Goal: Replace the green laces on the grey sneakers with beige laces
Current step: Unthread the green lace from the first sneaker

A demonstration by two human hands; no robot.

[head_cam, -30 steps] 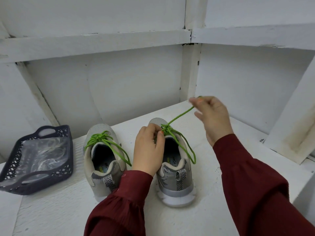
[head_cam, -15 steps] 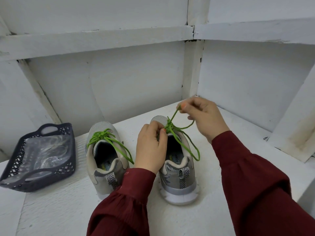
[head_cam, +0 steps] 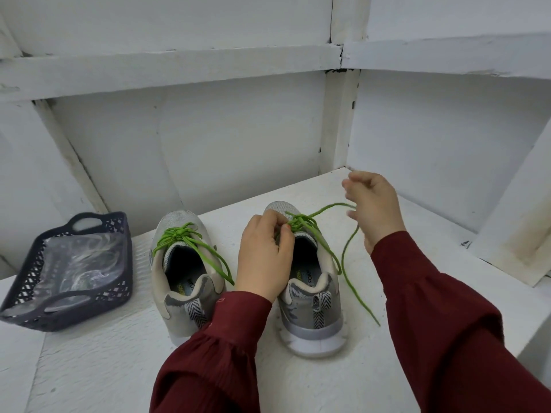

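Your white shelf (head_cam: 298,383) carries a dark basket (head_cam: 18,305) of clear plastic bags (head_cam: 77,263) at 9 o'clock and 2 grey sneakers at the centre, toes to 12 o'clock: the left sneaker (head_cam: 179,311) with its tied green lace (head_cam: 182,235), the right sneaker (head_cam: 313,329) just beside it at 3 o'clock. Your left hand (head_cam: 265,257) rests over the right sneaker's opening, fingertips pinching the knot of the loosened green lace (head_cam: 346,263). Your right hand (head_cam: 372,210), at 1 o'clock from that shoe, holds a strand in curled fingers, the free end trailing towards 5 o'clock.

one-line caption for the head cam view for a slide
Left hand pinches the knotted green lace on a grey sneaker; right hand holds its loosened strand.
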